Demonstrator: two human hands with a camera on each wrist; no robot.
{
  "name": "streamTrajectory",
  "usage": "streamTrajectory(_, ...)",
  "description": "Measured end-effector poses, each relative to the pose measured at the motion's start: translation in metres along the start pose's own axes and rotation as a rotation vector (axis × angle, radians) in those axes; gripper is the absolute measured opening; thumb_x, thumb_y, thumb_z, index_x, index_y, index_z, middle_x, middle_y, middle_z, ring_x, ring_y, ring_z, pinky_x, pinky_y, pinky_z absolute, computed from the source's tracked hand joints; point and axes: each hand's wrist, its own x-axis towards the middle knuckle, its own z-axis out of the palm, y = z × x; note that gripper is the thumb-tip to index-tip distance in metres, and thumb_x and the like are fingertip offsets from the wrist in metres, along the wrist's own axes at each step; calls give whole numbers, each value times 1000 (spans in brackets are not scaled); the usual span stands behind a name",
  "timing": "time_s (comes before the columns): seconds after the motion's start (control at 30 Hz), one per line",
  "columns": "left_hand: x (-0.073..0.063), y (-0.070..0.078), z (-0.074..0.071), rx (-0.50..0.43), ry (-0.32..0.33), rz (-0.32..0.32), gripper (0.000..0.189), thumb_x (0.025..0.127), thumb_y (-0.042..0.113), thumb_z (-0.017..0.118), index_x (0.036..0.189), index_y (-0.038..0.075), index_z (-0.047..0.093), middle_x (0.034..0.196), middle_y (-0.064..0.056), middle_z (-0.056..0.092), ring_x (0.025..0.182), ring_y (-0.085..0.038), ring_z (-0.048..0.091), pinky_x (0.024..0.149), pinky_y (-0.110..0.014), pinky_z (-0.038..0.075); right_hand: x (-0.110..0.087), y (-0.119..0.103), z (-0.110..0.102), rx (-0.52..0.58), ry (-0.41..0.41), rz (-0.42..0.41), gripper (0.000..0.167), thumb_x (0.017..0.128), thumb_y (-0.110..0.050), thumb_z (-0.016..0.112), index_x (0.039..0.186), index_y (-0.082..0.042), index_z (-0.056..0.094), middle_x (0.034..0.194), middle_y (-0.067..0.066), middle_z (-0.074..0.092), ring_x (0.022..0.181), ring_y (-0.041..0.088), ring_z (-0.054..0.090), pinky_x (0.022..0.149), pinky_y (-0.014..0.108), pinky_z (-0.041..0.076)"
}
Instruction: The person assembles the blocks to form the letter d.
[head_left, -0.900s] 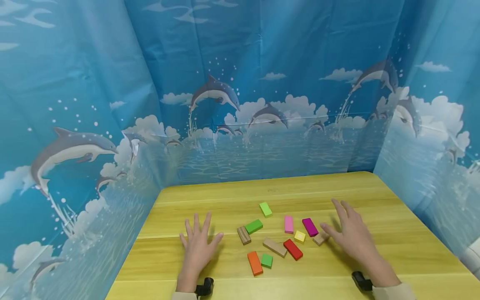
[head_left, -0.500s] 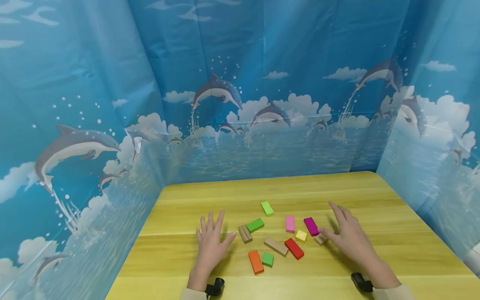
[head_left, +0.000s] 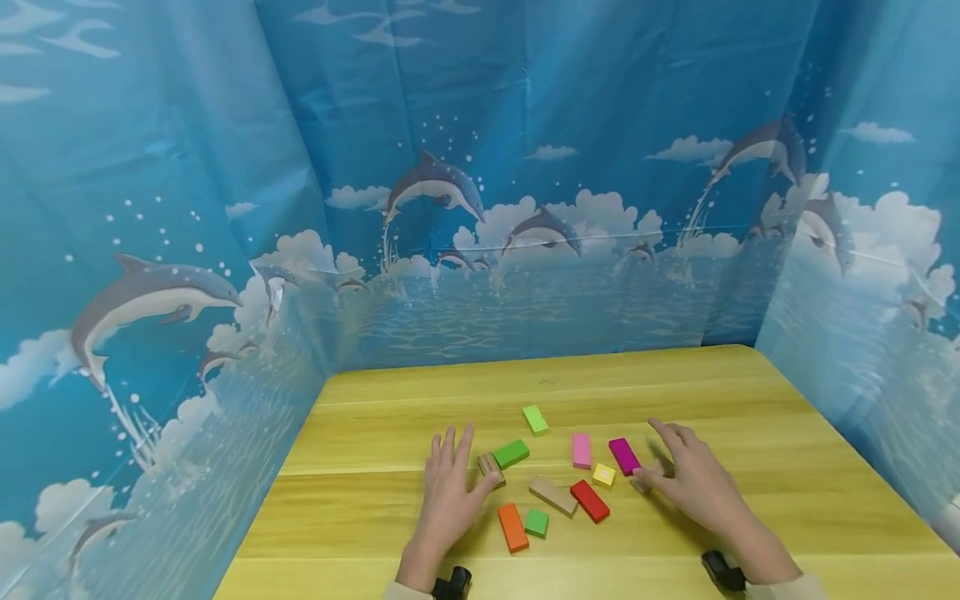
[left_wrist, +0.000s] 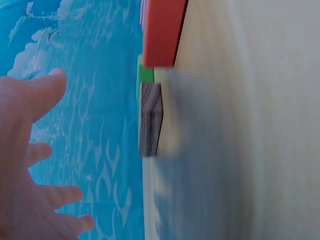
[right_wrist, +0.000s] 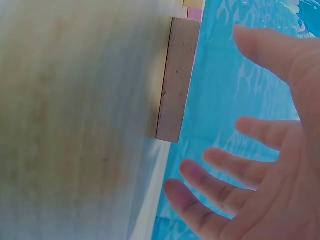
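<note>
My left hand is held over the table with fingers spread, at the left of the blocks. In the head view its thumb overlaps a striped brown block; the left wrist view shows a gap between the hand and that block. A green block lies against the striped one. On the right, my right hand hovers with loosely bent fingers above a plain wooden block, partly hidden by the thumb in the head view. A magenta block lies just left of this hand. Neither hand holds anything.
Between the hands lie a light green block, a pink block, a yellow block, a long tan block, a red block, an orange block and a small green block. A dolphin-print curtain encloses the yellow table.
My left hand has moved right, from bare table to beside the striped block. The right hand has shifted slightly left and nearer, over the plain wooden block. The blocks have stayed put.
</note>
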Motion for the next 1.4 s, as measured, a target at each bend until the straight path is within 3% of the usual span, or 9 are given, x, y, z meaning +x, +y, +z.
streamTrajectory(0.13,1,8,6,-9,-27,32,84,96,59,58,163,34,14,165,-18,14,150,-44,4,111,-72,14,0,-1,2,-13,-22,15,95,85,-60,74,154,-5,38,139,30,45,119,54,48,85,69,45)
streamTrajectory(0.47,1,29,20,-71,-58,52,82,98,37,66,162,33,16,164,-17,20,149,-45,13,112,-66,23,-1,-1,4,-21,-82,47,102,79,-68,73,153,-8,40,128,23,54,105,41,58,67,55,52)
streamTrajectory(0.77,-2,51,36,-95,-104,127,74,103,39,58,162,35,14,163,-14,26,149,-38,21,111,-62,30,-4,-4,7,-68,-121,66,96,76,-63,79,147,-6,49,122,23,56,101,43,56,58,50,51)
streamTrajectory(1.07,-6,64,45,-92,-129,193,71,103,38,57,162,32,19,162,-7,29,148,-30,28,108,-58,37,-2,-8,10,-113,-95,19,86,77,-54,83,142,-5,54,118,23,56,98,40,54,60,50,51)
streamTrajectory(1.4,-13,79,56,-120,-163,228,70,102,32,60,161,30,23,158,1,35,143,-22,37,110,-49,38,-5,-10,9,-62,-102,24,84,75,-42,88,142,-6,54,114,19,58,100,40,54,68,54,51)
